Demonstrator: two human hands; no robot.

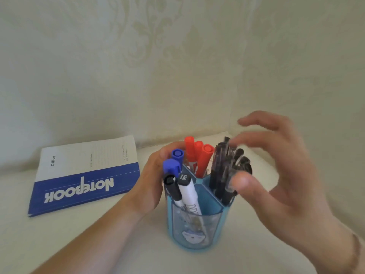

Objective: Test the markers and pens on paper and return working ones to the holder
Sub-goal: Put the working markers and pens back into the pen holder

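Your left hand [153, 175] curls round the blue holder [197, 224] from nine o'clock. Your right hand [276, 167] hovers spread and empty over the black pens [227, 175] at two o'clock. A notebook [85, 175] lies at nine o'clock.

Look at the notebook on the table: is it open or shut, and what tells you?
Shut. The notebook lies flat with its blue-and-white front cover up, the title "NOTEBOOK" showing, and no inner pages spread open.
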